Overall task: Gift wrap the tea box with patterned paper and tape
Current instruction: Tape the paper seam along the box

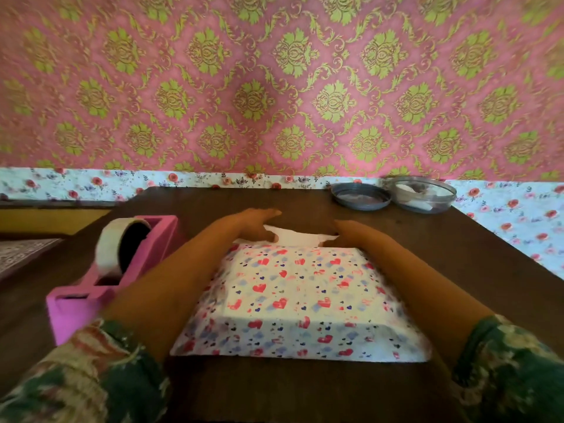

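- The wall (pixel 274 87) fills the upper half, pink with green-gold damask; it is motion-blurred, most at the edges.
- A floral sheet (pixel 515 215) runs along the foot of the wall and spreads wider on the right.
- The table (pixel 457 270) is dark brown wood; its left and near edges are cut off.
- The box (pixel 293 288) lies at the table's middle between both forearms, wholly hidden under heart-print paper (pixel 290 340).
- A white flap (pixel 302 236) of that paper sticks out at the far end.
- Patterned green sleeves (pixel 91 380) are cut off by the bottom corners.
- The dispenser (pixel 76 309), pink, stands left of the box with a tape roll (pixel 110 248) in it.
- The left hand (pixel 256 222) has straight fingers, its thumb resting on the flap.
- The right hand (pixel 354 235) touches the flap's other side; its fingers are blurred, so its grip is unclear.
- A bowl (pixel 422 193) and a lid (pixel 360 196) sit side by side at the far right; the white contents of the bowl are indistinct.
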Demonstrator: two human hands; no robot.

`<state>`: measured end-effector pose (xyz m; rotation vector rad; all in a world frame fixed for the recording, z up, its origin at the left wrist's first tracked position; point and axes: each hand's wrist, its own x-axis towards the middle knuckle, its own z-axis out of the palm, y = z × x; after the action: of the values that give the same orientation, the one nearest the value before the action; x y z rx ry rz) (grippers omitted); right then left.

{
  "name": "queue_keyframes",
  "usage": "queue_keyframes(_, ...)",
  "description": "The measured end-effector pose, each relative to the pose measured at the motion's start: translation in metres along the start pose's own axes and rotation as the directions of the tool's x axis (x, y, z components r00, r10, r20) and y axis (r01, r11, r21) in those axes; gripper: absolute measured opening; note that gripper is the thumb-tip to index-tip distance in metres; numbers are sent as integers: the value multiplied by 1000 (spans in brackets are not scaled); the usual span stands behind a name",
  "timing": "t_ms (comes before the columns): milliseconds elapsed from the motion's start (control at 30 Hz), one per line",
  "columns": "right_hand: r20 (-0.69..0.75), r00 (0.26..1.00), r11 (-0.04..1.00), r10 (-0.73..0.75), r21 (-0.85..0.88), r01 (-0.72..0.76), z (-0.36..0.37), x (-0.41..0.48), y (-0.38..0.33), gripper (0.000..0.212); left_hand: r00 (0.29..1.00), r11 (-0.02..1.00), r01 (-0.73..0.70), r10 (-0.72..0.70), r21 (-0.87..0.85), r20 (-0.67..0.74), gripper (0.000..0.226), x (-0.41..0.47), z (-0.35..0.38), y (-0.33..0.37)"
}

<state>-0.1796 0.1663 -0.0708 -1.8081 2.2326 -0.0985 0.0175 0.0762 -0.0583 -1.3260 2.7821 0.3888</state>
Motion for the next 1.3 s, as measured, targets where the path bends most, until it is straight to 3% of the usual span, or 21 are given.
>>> queue_keyframes(67, -91, 996, 998, -3, -56, -2, 0, 5, 5, 69, 1000, 999, 25, -25, -27, 16, 75, 6, 3, -5)
queue_keyframes(200, -278, 955, 994, -98, -68, 82, -11, 6, 13, 24, 996, 999, 1, -4, -39, -90, 49, 3, -2, -11)
queue_keyframes(333, -420, 885, 963, -202, 80, 257, -36, -14, 10, 10, 985, 976, -88, 55, -200, -166, 37, -20, -29, -10)
queue_keyframes(400, -437, 870, 920, -227, 196, 338, -48, -34, 3, 4, 976, 970, -135, 95, -202, -195, 29, -36, -42, -6)
queue_keyframes(667, -320, 872, 897, -372, 118, 426, -52, -97, -8, 4, 954, 983, -180, 169, -22, -247, 24, -98, -53, 9)
queue_keyframes(833, -139, 926, 934, -352, 15, 358, -35, -131, -26, 36, 956, 986, -158, 166, 50, -241, 17, -125, -44, 23)
queue_keyframes(1000, -249, 904, 935, -348, -28, 353, -15, -142, -35, 19, 945, 981, -143, 175, 132, -277, 18, -146, -30, 27)
queue_keyframes(1200, -308, 911, 959, -275, -22, 282, 1, -151, -39, 15, 956, 974, -115, 161, 194, -247, 26, -168, -14, 26)
queue_keyframes(1233, -285, 922, 962, -264, -2, 275, 1, -153, -41, 21, 958, 975, -108, 154, 192, -242, 27, -170, -12, 27)
queue_keyframes(1300, -161, 959, 968, -233, 57, 245, -3, -158, -46, 52, 967, 978, -90, 132, 189, -219, 29, -172, -9, 29)
